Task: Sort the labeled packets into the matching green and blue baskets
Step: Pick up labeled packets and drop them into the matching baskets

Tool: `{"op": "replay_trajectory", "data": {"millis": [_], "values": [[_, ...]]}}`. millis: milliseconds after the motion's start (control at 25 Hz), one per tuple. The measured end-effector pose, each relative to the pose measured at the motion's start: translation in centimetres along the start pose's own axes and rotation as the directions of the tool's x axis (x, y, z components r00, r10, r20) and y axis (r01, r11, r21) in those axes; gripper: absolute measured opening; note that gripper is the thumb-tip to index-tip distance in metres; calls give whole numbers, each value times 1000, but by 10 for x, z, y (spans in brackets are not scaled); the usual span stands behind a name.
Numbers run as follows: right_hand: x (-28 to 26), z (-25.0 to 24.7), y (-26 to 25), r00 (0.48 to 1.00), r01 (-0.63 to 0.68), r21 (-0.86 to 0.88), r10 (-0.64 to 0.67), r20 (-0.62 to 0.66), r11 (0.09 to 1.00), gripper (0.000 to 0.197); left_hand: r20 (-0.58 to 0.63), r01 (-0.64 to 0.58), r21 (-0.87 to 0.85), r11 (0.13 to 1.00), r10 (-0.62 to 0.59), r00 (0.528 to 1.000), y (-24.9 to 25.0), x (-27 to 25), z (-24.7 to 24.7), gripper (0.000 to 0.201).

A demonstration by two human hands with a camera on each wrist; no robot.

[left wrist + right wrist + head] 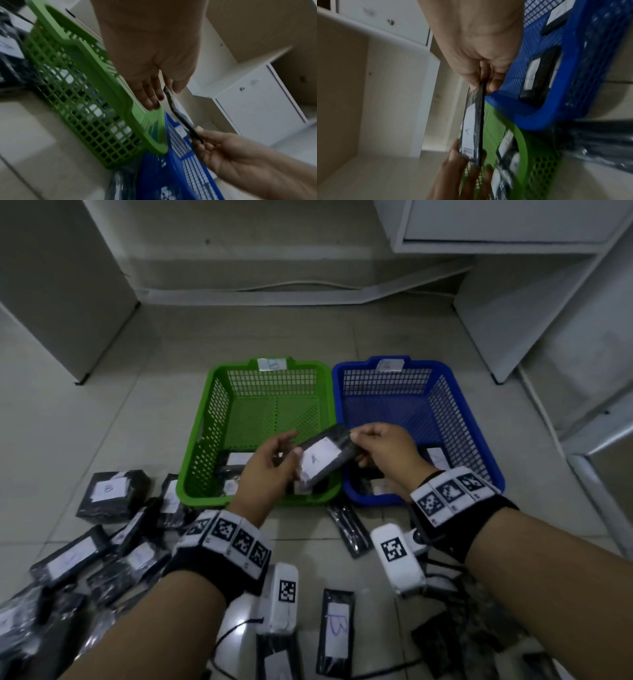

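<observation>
A flat black packet point(323, 458) with a white label marked A hangs over the seam between the green basket point(202, 422) and the blue basket point(479, 440). My left hand point(291, 455) pinches its near end between thumb and fingers. My right hand point(356, 440) pinches its far end. In the left wrist view the packet point(178, 115) shows edge-on, running from my left hand point(164, 94) to the right hand's fingers point(202, 136). In the right wrist view my right hand point(483, 86) grips the packet point(471, 121) above the green basket point(530, 155) and the blue basket point(573, 67).
Labeled packets lie inside both baskets, at the near ends point(236, 460) point(438, 457). Several loose black packets point(109, 491) are heaped on the tiled floor at the left, and a B packet point(337, 631) lies near my arms. White cabinets point(548, 302) stand behind and to the right.
</observation>
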State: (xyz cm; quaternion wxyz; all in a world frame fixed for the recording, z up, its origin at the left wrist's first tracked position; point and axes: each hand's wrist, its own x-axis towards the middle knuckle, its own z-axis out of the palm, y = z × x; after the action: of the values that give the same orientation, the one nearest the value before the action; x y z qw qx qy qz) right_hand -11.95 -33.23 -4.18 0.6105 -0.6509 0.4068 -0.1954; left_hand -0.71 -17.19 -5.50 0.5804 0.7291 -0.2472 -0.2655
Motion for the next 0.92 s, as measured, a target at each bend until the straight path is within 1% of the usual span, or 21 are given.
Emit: {"op": "replay_trajectory", "data": {"millis": [40,80,120,160,200,240,280,320,360,400,440,480,560,640,680,720,760,800,840,880,920], "values": [[10,-14,2,995,-23,51,28,-98,998,9,-37,-30,66,997,32,999,-4,1,12,29],[23,-28,7,976,-45,104,66,-209,994,13,-39,-76,142,987,82,996,-11,2,22,30],[34,-41,11,949,-70,136,108,-296,988,18,6,-134,208,969,135,991,-17,1,32,34],[48,-52,18,921,-96,159,148,-360,983,23,90,-199,273,941,181,979,-23,-4,40,40],[58,-61,26,903,-147,167,201,-380,975,26,189,-288,362,887,232,954,-29,-8,47,44],[69,-68,34,891,-184,166,236,-389,969,27,276,-386,459,800,285,918,-35,-10,52,44],[76,-71,42,888,-225,123,255,-384,967,23,323,-457,531,714,328,888,-39,-12,55,40],[84,-73,51,901,-257,43,255,-350,965,14,331,-482,565,669,351,876,-41,-11,55,33],[86,-72,54,916,-315,-40,293,-276,948,16,320,-477,577,663,354,879,-43,-10,55,27],[89,-71,57,917,-350,-113,316,-243,930,27,308,-465,579,670,348,885,-44,-9,54,24],[85,-71,57,923,-350,-73,330,-200,934,35,304,-458,580,674,342,889,-46,-10,54,23],[86,-73,60,936,-331,-37,323,-140,943,39,309,-460,582,670,341,888,-45,-10,53,23],[74,-75,57,951,-288,-20,284,-127,957,42,324,-476,588,654,349,879,-45,-11,54,23],[52,-74,48,962,-244,52,249,-111,968,37,335,-498,583,641,369,867,-45,-11,54,24],[36,-74,40,972,-194,94,205,-117,976,32,333,-508,580,637,384,861,-43,-12,53,26],[17,-76,34,981,-122,95,134,-138,988,27,327,-520,579,628,405,854,-44,-17,52,27],[-1,-79,27,986,-47,44,54,-159,998,25,319,-539,594,597,441,839,-43,-22,51,28],[-21,-83,24,985,13,-30,-18,-172,999,26,336,-582,611,536,490,804,-46,-33,52,25],[-41,-89,23,979,78,-113,-97,-178,991,26,400,-651,617,442,537,743,-51,-46,53,22],[-59,-94,25,970,147,-195,-180,-165,970,26,514,-736,587,338,547,661,-60,-57,55,21],[-78,-98,31,957,208,-270,-252,-142,940,25,635,-803,536,261,502,587,-71,-67,57,25]]}}
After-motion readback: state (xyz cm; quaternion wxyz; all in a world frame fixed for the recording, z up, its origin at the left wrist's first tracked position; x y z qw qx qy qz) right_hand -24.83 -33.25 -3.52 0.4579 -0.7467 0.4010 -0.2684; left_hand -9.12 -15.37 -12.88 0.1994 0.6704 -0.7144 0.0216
